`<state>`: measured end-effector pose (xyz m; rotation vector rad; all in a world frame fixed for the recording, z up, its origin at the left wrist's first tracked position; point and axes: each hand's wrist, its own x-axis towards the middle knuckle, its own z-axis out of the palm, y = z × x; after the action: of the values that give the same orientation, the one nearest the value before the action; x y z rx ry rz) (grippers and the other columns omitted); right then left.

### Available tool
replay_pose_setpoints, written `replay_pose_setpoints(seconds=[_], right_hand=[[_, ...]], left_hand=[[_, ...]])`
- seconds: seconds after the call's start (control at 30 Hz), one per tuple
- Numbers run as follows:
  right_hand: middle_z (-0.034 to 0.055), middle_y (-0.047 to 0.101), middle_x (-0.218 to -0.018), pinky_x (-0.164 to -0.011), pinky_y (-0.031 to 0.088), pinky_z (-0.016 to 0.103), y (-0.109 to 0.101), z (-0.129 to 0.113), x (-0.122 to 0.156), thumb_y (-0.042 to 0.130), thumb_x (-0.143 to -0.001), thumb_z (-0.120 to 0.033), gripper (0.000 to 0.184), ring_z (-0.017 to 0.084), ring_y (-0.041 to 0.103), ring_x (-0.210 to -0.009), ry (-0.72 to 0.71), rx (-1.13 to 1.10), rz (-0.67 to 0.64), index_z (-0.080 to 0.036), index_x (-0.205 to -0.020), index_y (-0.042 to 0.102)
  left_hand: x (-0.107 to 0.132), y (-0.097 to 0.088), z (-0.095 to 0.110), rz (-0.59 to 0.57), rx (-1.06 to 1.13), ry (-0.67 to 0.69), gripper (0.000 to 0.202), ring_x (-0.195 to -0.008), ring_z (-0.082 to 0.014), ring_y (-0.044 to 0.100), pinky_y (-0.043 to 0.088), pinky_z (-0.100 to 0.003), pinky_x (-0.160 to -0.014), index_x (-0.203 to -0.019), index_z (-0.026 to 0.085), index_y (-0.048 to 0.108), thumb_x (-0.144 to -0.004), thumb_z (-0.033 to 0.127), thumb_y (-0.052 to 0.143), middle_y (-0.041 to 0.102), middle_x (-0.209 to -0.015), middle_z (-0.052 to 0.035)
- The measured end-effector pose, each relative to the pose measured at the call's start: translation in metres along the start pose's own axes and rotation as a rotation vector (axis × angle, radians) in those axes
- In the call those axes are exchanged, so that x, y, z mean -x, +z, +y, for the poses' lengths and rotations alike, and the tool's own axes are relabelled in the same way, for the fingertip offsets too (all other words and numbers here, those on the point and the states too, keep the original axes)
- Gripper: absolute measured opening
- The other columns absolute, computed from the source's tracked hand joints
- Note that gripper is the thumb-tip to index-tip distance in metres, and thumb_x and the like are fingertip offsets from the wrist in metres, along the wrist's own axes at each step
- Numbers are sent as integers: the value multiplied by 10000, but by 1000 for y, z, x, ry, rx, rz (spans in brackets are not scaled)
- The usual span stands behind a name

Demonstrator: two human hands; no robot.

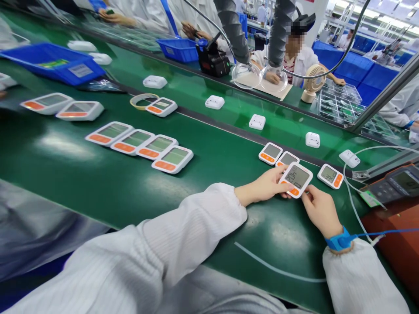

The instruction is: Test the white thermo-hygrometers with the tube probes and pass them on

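A small white meter (296,179) with a grey lit display and an orange button is held between both my hands, just above the green belt (209,209). My left hand (262,187) grips its left and lower edge, thumb under the display. My right hand (319,209) pinches its lower right corner; a blue strap sits on that wrist. Two similar meters (271,153) lie just behind it, and another meter with lit digits (330,176) lies to its right.
A row of several meters (140,146) lies at the belt's left, with more further left (62,107) and a tape ring (143,100). White backs (257,121) ride the far belt. An orange tester (397,183) with white tubing stands at right. Other workers sit opposite; a blue bin (54,63) stands far left.
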<state>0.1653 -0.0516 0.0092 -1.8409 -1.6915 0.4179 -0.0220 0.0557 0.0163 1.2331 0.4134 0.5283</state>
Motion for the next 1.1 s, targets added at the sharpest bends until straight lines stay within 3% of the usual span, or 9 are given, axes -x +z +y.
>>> replay_pose_setpoints(seconds=[0.17,0.33,0.47,0.6,0.73,0.8,0.87,1.0,1.1], right_hand=[[6,661,-762,-600,437,293,1,3,-2,494,-934,-466,476,169,556,-557,-32,16,-20,-183,-1283,653],[144,676,-1058,-925,493,445,-16,28,-13,467,-938,-452,485,309,620,-1003,-74,300,381,-122,-1242,650],[243,485,-1406,-1101,389,531,-18,61,-22,500,-907,-466,694,380,454,-1304,-30,419,451,-45,-1458,468],[269,409,-1479,-1160,308,548,-10,84,-29,492,-894,-493,816,387,355,-1391,15,389,408,13,-1516,340],[274,521,-1343,-1089,355,557,-11,92,-35,554,-841,-586,855,415,469,-1252,143,380,447,-7,-1459,439],[271,567,-1236,-1041,386,559,-15,89,-34,577,-813,-648,846,426,498,-1186,202,370,475,-17,-1375,532],[253,577,-1176,-1018,411,539,-19,78,-30,583,-804,-688,837,414,513,-1160,210,351,507,-33,-1325,574],[203,562,-1187,-976,467,493,-16,34,-13,627,-801,-692,849,367,557,-1112,78,262,553,-78,-1383,554],[203,550,-1214,-980,476,502,-5,-1,-1,631,-830,-617,807,367,550,-1125,-133,244,476,-89,-1430,519]], left_hand=[[-13,-38,16,478,-114,224,513,-552,-84,556,449,-207,-521,-1198,146,566,-745,283,764,674,-817,-13],[-21,-89,23,888,-473,188,383,-560,-102,535,432,-225,-540,-1194,150,621,-835,282,599,675,-868,-35],[-19,-113,20,930,-718,81,323,-632,-171,578,461,-277,-619,-1018,142,703,-905,305,448,654,-766,-47],[-16,-118,21,887,-888,49,204,-865,-268,630,492,-369,-849,-802,143,721,-834,261,559,661,-808,-94],[-15,-104,27,907,-1010,121,254,-1184,-324,552,399,-435,-1091,-1004,108,719,-824,263,628,631,-1153,-172],[-14,-85,26,855,-984,221,309,-1167,-284,562,414,-422,-1087,-1126,117,683,-865,261,603,622,-1192,-157],[-11,-58,21,664,-796,262,329,-960,-219,627,505,-383,-942,-1189,142,652,-910,302,582,665,-1036,-103],[1,5,-5,11,-187,5,607,-822,-173,663,551,-335,-769,-1379,150,527,-879,456,687,684,-1009,-97],[6,32,-22,-165,65,-94,773,-975,-186,678,565,-340,-837,-1479,216,416,-849,540,727,639,-1227,-135]])
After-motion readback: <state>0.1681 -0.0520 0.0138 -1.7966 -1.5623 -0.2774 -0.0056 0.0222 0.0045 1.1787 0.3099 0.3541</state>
